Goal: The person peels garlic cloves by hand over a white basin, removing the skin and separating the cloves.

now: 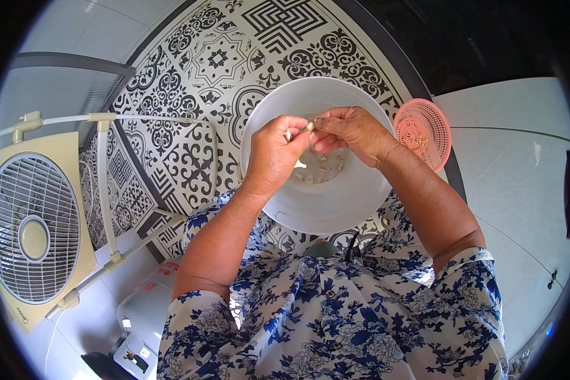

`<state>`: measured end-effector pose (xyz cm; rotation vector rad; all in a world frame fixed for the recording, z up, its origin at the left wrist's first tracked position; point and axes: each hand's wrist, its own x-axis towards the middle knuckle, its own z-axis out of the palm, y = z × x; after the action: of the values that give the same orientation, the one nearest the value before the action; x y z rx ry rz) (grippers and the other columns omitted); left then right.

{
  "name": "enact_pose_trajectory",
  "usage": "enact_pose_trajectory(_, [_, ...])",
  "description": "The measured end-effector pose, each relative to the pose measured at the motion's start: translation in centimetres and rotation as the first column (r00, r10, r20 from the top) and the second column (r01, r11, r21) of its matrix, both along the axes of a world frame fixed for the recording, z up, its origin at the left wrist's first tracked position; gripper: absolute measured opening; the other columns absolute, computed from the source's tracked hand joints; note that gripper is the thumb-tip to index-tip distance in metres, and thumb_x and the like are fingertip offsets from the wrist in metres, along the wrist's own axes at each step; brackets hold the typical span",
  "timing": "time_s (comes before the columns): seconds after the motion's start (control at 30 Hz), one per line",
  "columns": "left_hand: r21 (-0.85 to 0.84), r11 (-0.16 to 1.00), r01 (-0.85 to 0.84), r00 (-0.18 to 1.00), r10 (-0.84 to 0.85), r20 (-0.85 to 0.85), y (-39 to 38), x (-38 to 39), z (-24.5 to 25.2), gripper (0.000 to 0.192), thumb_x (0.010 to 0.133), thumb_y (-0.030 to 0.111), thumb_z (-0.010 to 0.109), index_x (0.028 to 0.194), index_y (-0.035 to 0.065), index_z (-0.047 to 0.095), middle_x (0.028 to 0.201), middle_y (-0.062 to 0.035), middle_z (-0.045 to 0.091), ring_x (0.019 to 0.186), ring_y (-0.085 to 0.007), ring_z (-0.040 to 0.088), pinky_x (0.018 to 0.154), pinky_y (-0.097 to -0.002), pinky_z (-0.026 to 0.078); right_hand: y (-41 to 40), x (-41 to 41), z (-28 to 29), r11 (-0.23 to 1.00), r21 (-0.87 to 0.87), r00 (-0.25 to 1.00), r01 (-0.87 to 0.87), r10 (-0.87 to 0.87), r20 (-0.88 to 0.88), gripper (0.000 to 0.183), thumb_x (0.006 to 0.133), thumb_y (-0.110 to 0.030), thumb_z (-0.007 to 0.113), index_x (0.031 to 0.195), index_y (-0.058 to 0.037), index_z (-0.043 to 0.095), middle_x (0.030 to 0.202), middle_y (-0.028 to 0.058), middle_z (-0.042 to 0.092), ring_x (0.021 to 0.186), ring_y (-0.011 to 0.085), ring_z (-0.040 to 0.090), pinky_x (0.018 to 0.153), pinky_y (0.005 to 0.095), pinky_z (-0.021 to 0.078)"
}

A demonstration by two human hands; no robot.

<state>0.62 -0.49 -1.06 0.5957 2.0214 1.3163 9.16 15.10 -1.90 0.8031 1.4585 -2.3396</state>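
Both of my hands meet above a large white bucket [323, 209] that stands between my knees. My left hand [280, 147] pinches a small pale piece, perhaps a garlic clove [309, 126], between thumb and forefinger. The fingertips of my right hand [351, 133] are closed on the other side of the same piece. Another pale bit [288, 135] shows between the fingers of my left hand. Scraps that look like peelings [308, 179] lie at the bottom of the bucket, partly hidden under my hands. A pink plastic colander [444, 142] right of the bucket holds several small pale pieces [419, 141].
A cream box fan [33, 232] on a tubular stand [105, 190] is at the left, beside a glass-like panel [61, 95]. Patterned black-and-white tiles [218, 57] cover the floor. A rounded grey appliance or container [142, 308] stands at the lower left.
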Motion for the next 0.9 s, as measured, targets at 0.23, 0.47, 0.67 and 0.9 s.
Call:
enact_pose_trajectory(0.23, [0.063,0.998,-0.031,1.0,0.03,0.009,-0.1,-0.06,-0.55,0.021,0.078,0.008,0.067,0.098,0.0009,0.063,0.076,-0.0067,0.063,0.066,-0.0085,0.056,0.06,-0.0238,0.047,0.17,0.09,0.22,0.987,-0.158,1.0,0.019,-0.019,0.006,0.023,0.088,-0.023,0.057,0.096,-0.0012,0.06,0.085,0.0065,0.064,0.074,0.0119,0.06,0.071,0.0254,0.0512])
enact_pose_trajectory(0.47, [0.002,0.998,0.057,0.991,-0.056,-0.122,-0.02,-0.16,0.36,0.021,0.08,0.001,0.062,0.101,-0.0001,0.063,0.085,-0.0058,0.064,0.076,-0.0082,0.058,0.068,-0.0219,0.047,0.05,-0.06,0.24,0.979,-0.202,1.0,-0.014,0.016,0.012,0.022,0.09,-0.022,0.054,0.097,-0.0018,0.057,0.086,0.0063,0.063,0.075,0.0125,0.06,0.072,0.0259,0.0513])
enact_pose_trajectory(0.67, [0.028,0.998,0.049,0.981,-0.042,-0.19,-0.09,-0.16,0.19,0.018,0.08,0.001,0.062,0.097,0.0003,0.064,0.082,-0.004,0.062,0.072,-0.0077,0.056,0.063,-0.0219,0.046,-0.01,-0.05,0.4,0.984,-0.178,1.0,-0.024,0.027,0.015,0.025,0.09,-0.024,0.053,0.097,-0.0004,0.058,0.086,0.0074,0.063,0.076,0.0135,0.06,0.072,0.0264,0.0515])
enact_pose_trajectory(0.9, [0.026,0.993,0.116,0.903,-0.095,-0.418,-0.2,-0.2,-0.2,0.021,0.076,-0.001,0.064,0.097,0.0015,0.064,0.076,-0.0055,0.06,0.065,-0.0113,0.055,0.06,-0.0232,0.046,-0.37,-0.09,0.3,0.994,-0.075,0.997,-0.073,0.074,0.011,0.029,0.088,-0.027,0.057,0.095,0.0006,0.061,0.085,0.0082,0.064,0.076,0.0134,0.061,0.072,0.0257,0.0514])
